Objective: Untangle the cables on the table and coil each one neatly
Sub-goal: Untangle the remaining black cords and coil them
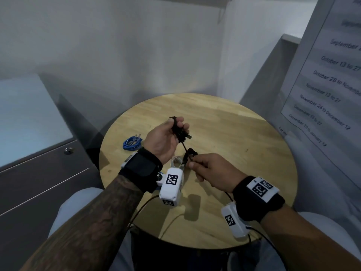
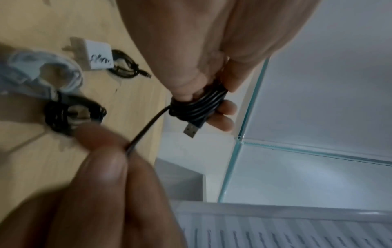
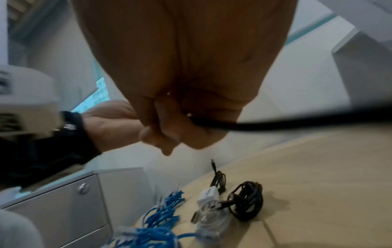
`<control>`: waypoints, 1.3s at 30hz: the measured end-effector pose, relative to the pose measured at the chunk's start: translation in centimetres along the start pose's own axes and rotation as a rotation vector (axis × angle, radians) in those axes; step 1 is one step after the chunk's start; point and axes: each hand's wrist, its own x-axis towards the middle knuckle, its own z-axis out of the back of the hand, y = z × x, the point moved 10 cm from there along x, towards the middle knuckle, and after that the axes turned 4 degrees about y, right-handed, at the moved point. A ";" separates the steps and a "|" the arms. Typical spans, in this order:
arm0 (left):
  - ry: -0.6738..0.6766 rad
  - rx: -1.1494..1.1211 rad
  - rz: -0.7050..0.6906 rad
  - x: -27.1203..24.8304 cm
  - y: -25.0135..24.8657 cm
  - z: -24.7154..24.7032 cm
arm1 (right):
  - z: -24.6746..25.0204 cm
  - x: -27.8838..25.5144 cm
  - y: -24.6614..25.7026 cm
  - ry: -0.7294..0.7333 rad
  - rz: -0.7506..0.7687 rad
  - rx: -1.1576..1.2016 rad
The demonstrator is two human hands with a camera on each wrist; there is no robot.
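Observation:
Above the round wooden table (image 1: 234, 133), my left hand (image 1: 178, 126) grips a small coil of black USB cable (image 2: 197, 107). Its USB plug (image 2: 192, 130) sticks out below the fingers. A loose strand (image 2: 146, 129) runs from the coil down to my right hand (image 1: 192, 163), which pinches it between thumb and fingers. In the right wrist view the rest of that cable (image 3: 275, 124) trails off to the right from the curled right hand (image 3: 169, 127).
On the table lie a coiled blue cable (image 1: 132, 142), a white cable (image 2: 53, 73) with a white charger block (image 2: 93, 57), a thick black coil (image 3: 246, 201) and a thin black coiled cable (image 3: 218, 179). A grey drawer cabinet (image 1: 48, 182) stands at the left.

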 end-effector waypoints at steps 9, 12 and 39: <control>0.193 1.053 0.049 -1.4 2.1 -1.8 | 7.1 -2.5 2.6 -0.386 0.163 0.187; 0.320 0.845 0.222 -2.5 4.3 -3.4 | 9.3 -2.0 0.4 -0.515 0.133 0.105; 0.286 0.990 0.151 -2.3 3.6 -2.3 | 7.6 -2.7 2.0 -0.371 0.186 0.131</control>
